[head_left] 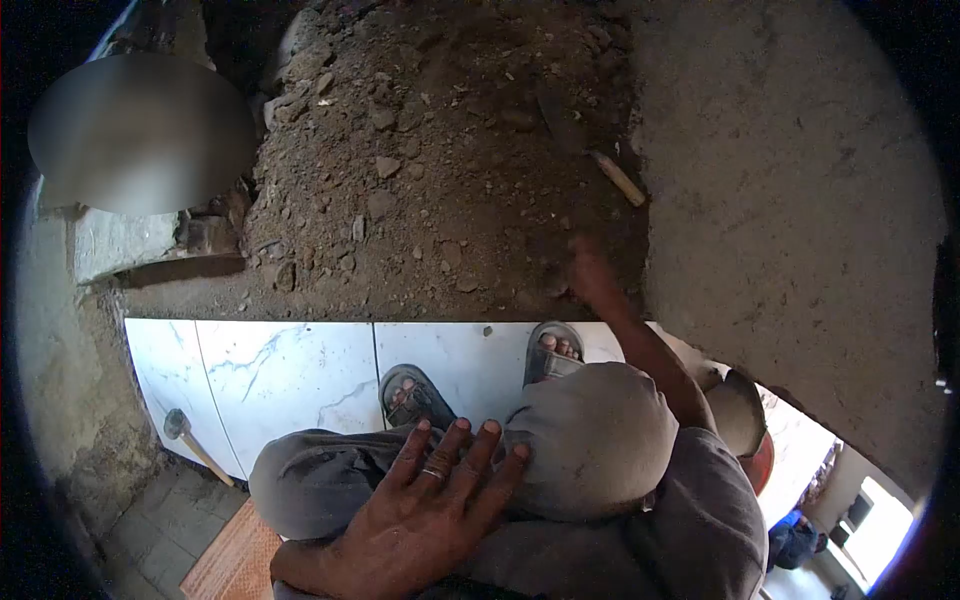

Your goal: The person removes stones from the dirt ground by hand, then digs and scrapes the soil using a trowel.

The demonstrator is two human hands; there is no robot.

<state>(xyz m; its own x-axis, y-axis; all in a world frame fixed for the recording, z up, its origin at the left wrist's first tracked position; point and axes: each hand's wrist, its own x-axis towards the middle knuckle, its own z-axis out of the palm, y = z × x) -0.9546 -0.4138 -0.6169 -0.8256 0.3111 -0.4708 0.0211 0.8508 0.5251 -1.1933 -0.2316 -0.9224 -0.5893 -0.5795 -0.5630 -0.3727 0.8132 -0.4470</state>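
My left hand (430, 510) lies across my grey trousers near the knees, its fingers spread and a ring on one of them. Nothing is in it. Down at the dirt's right side reaches my right hand (592, 275), close to the soil; its fingers are dark and smeared, so their grip is unclear. Beyond it a trowel (622, 180) with a wooden handle rests on the loose brown soil (430, 170), its dark blade angled up-left. Both my sandalled feet stand on white marble-patterned tiles (290, 370) that border the dirt.
A hammer (178, 424) with a wooden handle lies on the left tile. A rough grey wall (790, 200) rises along the right. Behind my right arm are a grey container (738, 415) and a red one (760, 465). Another person (793, 542) is at lower right.
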